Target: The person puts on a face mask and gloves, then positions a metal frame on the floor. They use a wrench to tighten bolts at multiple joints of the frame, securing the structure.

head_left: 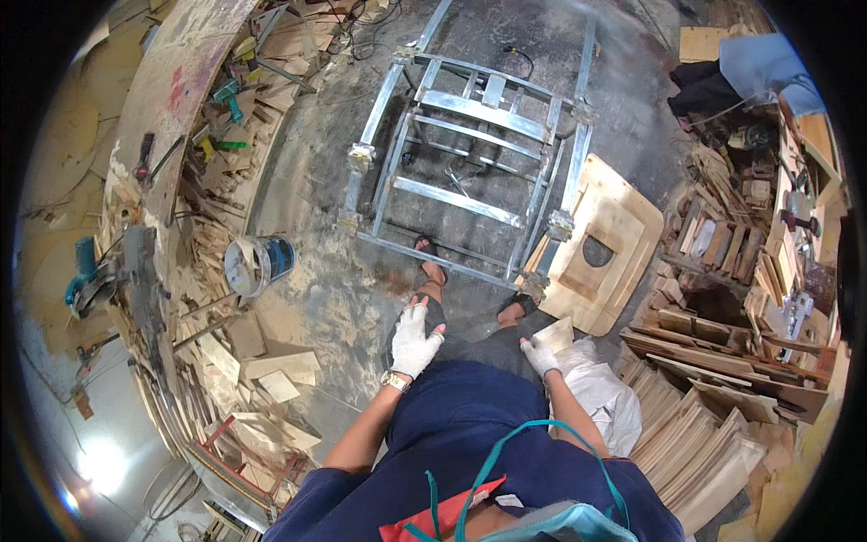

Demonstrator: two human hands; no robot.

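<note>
My left hand [415,343], in a white fingertip-less glove and with a watch at the wrist, lies over my left knee with its fingers spread and nothing in it. On my right thigh rests my right hand [540,356], also gloved; its fingers look stretched out and hold nothing that I can see. Just beyond my feet a silvery metal frame [461,203] of square tubes and crossbars lies on the floor. Inside it is a wrench [457,182]. Neither hand touches the frame.
A pale wooden panel [623,235] with a cut-out leans beside the frame. A stained bucket [259,265] stands left, near scrap wood [271,375] and a teal power tool [83,262]. Stacked boards [704,443] and a white sack [603,397] lie right. Another person [759,72] is at upper right.
</note>
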